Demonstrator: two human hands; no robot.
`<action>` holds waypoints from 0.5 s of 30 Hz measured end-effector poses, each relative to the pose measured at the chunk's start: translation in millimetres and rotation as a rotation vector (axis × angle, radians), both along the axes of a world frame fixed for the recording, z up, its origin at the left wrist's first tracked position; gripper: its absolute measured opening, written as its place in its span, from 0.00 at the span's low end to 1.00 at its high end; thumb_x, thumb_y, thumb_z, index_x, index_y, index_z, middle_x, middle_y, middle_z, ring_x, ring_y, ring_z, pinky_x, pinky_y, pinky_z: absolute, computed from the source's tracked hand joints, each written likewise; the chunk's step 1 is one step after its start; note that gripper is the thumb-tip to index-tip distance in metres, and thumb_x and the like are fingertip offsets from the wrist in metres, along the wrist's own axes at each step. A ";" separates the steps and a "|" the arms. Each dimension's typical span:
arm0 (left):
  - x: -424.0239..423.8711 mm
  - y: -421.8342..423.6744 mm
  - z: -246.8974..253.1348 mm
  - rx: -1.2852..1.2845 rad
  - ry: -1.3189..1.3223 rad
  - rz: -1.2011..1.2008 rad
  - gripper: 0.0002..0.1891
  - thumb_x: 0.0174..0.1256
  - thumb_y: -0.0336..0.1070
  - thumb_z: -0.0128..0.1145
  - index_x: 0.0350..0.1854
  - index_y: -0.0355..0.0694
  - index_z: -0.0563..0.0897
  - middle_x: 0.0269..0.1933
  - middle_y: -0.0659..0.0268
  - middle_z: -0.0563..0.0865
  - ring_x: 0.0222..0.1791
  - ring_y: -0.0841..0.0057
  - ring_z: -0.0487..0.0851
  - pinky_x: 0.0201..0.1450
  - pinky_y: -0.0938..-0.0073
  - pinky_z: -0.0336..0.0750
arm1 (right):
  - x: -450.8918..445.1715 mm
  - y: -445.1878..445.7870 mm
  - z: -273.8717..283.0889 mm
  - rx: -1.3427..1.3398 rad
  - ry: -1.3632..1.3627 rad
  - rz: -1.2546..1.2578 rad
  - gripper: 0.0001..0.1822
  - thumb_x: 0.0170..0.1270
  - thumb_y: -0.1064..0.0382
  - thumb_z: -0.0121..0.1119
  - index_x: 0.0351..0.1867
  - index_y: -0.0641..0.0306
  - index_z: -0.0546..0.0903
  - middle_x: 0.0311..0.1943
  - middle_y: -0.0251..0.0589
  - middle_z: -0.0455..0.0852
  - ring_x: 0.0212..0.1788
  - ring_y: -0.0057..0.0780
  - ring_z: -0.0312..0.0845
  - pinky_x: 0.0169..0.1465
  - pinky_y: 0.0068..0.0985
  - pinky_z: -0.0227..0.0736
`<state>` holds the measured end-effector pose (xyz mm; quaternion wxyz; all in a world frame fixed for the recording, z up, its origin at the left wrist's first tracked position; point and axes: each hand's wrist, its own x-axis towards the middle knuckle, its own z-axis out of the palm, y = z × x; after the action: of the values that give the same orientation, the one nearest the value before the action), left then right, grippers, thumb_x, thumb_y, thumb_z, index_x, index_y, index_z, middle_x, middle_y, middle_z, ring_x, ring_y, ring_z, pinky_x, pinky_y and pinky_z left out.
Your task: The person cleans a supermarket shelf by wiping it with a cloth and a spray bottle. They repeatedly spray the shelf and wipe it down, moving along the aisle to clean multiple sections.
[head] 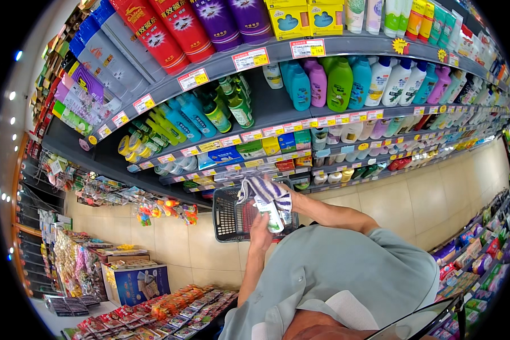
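My left hand [260, 233] grips a white plastic bottle [273, 217] with a green-printed label. The bottle is tilted above a dark plastic shopping basket [226, 217]. A white and purple striped towel [265, 189] is bunched in my right hand [296, 199], and its folds hide most of the fingers. One end of the cloth hangs against the top of the bottle. Through the basket's mesh something red shows, too covered to identify.
Shelves of shampoo bottles [340, 85] and red spray cans [153, 36] curve across the front, with price tags along their edges. Hanging toys [168, 209] stick out at left. Behind me are packaged snacks [182, 308], a blue carton [140, 284] and another shelf at right [463, 263].
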<state>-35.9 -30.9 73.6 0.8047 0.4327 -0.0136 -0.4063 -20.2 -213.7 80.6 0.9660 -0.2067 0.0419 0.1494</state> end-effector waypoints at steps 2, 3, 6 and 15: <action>7.8 12.3 -29.8 -0.079 0.072 -0.030 0.22 0.84 0.48 0.46 0.70 0.42 0.73 0.58 0.62 0.85 0.55 0.67 0.85 0.56 0.58 0.81 | -10.0 4.3 7.4 -0.179 0.000 -0.032 0.36 0.73 0.31 0.54 0.63 0.62 0.80 0.47 0.45 0.91 0.48 0.34 0.90 0.51 0.29 0.86; 7.9 10.4 -25.2 -0.118 0.111 -0.055 0.24 0.84 0.52 0.46 0.70 0.42 0.73 0.60 0.61 0.84 0.59 0.65 0.84 0.60 0.56 0.80 | -9.8 4.1 4.1 -0.249 0.059 -0.100 0.33 0.75 0.34 0.55 0.62 0.62 0.79 0.49 0.40 0.89 0.50 0.26 0.85 0.56 0.24 0.80; -6.6 -8.0 -8.8 0.100 -0.073 0.131 0.19 0.82 0.47 0.47 0.66 0.44 0.71 0.48 0.64 0.84 0.39 0.73 0.85 0.31 0.69 0.80 | -3.6 14.1 4.6 -0.419 0.010 -0.338 0.27 0.78 0.42 0.57 0.62 0.63 0.76 0.53 0.35 0.83 0.52 0.19 0.76 0.57 0.22 0.74; -10.6 -14.2 5.4 0.320 -0.329 0.127 0.14 0.76 0.32 0.55 0.59 0.37 0.74 0.40 0.60 0.87 0.26 0.75 0.84 0.21 0.75 0.77 | -15.8 21.5 14.1 -0.340 0.044 -0.275 0.16 0.80 0.50 0.57 0.54 0.60 0.81 0.41 0.27 0.85 0.42 0.09 0.77 0.45 0.16 0.74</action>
<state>-46.5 -45.0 78.9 0.7366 0.6152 -0.0529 -0.2760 -36.0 -192.2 94.8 0.9274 -0.3556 0.1153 0.0114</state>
